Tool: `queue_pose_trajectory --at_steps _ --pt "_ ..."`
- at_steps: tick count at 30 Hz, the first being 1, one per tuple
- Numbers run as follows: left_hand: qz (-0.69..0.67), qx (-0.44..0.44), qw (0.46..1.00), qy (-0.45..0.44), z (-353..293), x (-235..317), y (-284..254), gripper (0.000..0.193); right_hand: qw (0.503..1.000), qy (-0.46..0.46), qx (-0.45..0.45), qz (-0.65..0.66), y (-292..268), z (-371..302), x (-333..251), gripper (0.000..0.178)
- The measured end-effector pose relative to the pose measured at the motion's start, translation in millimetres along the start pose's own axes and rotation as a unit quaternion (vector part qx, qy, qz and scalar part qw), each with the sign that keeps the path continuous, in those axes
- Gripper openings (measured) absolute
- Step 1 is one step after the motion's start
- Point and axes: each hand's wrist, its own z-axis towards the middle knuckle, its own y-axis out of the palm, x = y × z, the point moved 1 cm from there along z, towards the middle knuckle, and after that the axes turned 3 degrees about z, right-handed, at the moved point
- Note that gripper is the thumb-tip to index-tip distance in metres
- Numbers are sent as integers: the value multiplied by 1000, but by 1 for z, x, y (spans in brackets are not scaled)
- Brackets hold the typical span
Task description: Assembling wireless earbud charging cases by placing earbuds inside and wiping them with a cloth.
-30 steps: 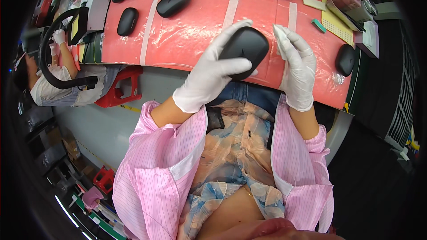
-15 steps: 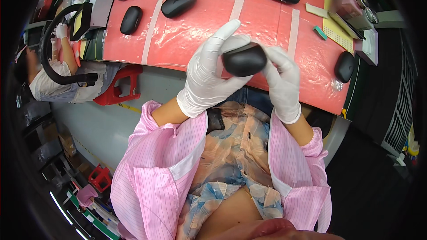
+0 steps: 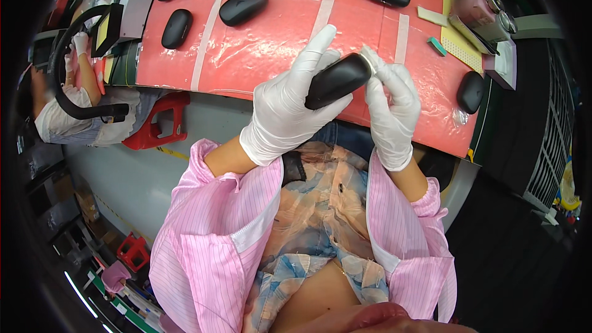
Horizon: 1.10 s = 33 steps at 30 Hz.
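Note:
My left hand (image 3: 285,102), in a white glove, is closed around a smooth black rounded case (image 3: 339,80), thumb below and fingers above and behind. The case is tilted over the near part of the red table mat, its right end higher. At that end my right hand (image 3: 394,98), also gloved, has its fingers bent and pinched. A small pale bit (image 3: 370,60) shows between its fingertips and the case; what it is cannot be made out.
More black cases (image 3: 243,6) lie across the red mat (image 3: 271,43), one at the right edge (image 3: 470,92). A small green block (image 3: 437,46), a yellow sheet (image 3: 462,46) and metal-topped bottles (image 3: 475,9) stand at the right. Another person (image 3: 86,105) works at the far left beside a red stool (image 3: 161,120).
The case has turned from nearly level to tilted, its right end now raised. My right hand has shifted slightly, its fingertips moving up to that end. The left hand keeps its hold.

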Motion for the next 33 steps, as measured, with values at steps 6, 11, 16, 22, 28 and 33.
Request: queue_pose_trajectory --at_steps 6,11,16,22,28,33 --pt "-414 -87 881 -214 7 -10 5 65 974 72 54 207 -5 17 9 26" --pt "-680 -135 560 -454 4 -8 4 56 980 -165 -98 -48 2 30 -4 31" --pt "-633 -99 611 -465 6 -10 9 78 930 -240 -269 -75 -9 -1 -15 36" --pt "-626 -129 623 -452 4 5 5 81 976 -181 -114 -32 -2 34 2 39" --pt "-633 -85 616 -462 7 -10 11 78 939 -269 -209 -40 -6 -20 10 43" --pt "-668 -101 597 -433 3 -12 12 56 990 -127 -44 32 -21 11 24 38"
